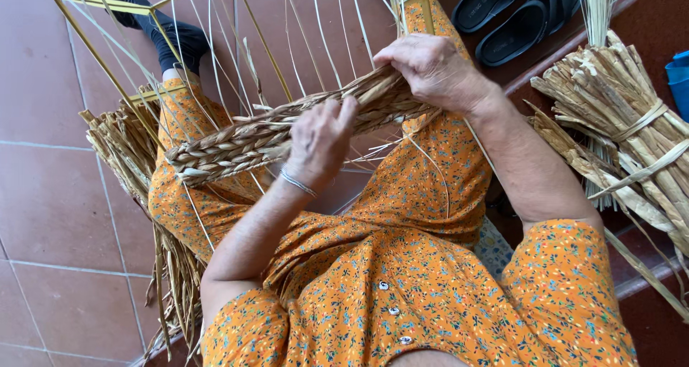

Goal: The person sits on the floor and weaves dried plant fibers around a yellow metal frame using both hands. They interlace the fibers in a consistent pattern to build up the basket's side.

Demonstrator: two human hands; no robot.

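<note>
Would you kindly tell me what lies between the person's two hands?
In the head view, a braided straw band spans from the left hand to the right hand; both grip it.

Wide braided straw band (280,130), tan, slanting across lap, loose strands fanning upward

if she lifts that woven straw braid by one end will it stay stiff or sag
Probably sags a little: the woven braid already bows between her left hand and right hand. Its thick, tight plaits suggest it bends rather than hangs limp. Being dry straw, it likely feels light for its size, and the loose thin strands sticking out of it would flop about and could snap.
</note>
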